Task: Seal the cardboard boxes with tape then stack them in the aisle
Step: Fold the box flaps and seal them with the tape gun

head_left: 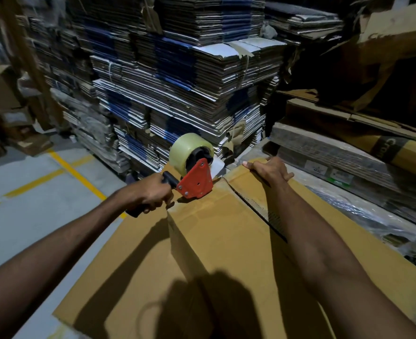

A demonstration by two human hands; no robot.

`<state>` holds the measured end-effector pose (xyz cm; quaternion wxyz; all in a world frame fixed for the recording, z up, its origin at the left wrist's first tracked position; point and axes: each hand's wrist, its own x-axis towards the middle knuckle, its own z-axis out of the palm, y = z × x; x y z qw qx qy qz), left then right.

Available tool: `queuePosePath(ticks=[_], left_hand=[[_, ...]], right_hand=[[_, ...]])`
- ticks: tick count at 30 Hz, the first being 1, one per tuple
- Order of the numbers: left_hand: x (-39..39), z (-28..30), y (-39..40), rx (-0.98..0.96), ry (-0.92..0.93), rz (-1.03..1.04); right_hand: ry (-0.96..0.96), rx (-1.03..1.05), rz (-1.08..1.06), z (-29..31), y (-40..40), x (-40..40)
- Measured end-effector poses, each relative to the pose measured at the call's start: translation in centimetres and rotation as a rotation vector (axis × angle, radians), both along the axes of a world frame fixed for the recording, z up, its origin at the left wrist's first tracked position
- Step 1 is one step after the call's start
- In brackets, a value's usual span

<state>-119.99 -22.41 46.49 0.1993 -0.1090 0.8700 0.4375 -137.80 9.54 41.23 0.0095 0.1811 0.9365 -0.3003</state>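
**Tape dispenser at the far end of the box seam**

At far left, a grey floor [30, 216] crossed by yellow lines [79, 177] runs beside the work area. The left hand [153, 194] is clenched round the black handle [170, 179] of a red tape dispenser [197, 182]; the handle points back and left toward the person, while the dispenser's head rests on the box top at the far end of the centre seam. A roll of clear tape [187, 152] sits upright above the red frame, its axle lying roughly across the seam. The cardboard box [202, 241] fills the lower centre, its long axis and its seam running away from the camera toward the stacks of flattened cartons [177, 81] behind. A glossy strip of tape lies along the seam nearer the person. The right flap stands slightly raised, showing a dark gap. The right hand [270, 170] grasps the box's far right edge, fingers curled over it. Further right lie more flattened cardboard bundles [349, 155].
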Motion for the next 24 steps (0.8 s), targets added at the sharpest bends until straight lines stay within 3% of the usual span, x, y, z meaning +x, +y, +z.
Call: queuePosePath(ticks=[6,9,15,20,24], left_hand=[[-0.1,1.0,0.9,-0.045,0.007,0.009],[0.0,0.9,1.0,-0.042,-0.011,0.031],[0.1,0.6,1.1,-0.005,-0.015,0.056],[0.9,0.1,1.0,-0.005,0.019,0.031],[1.2,-0.5,0.6,0.011,0.095,-0.013]], right_hand=[[0.141,0.161,0.015,0.2,-1.2,0.0],[0.334,0.273,0.194,0.0,-2.8,1.6],[0.484,0.141,0.568,-1.2,-7.0,7.1],[0.445,0.142,0.693,-1.8,-8.3,12.1],[0.261,0.071,0.665,-1.0,-9.0,15.1]])
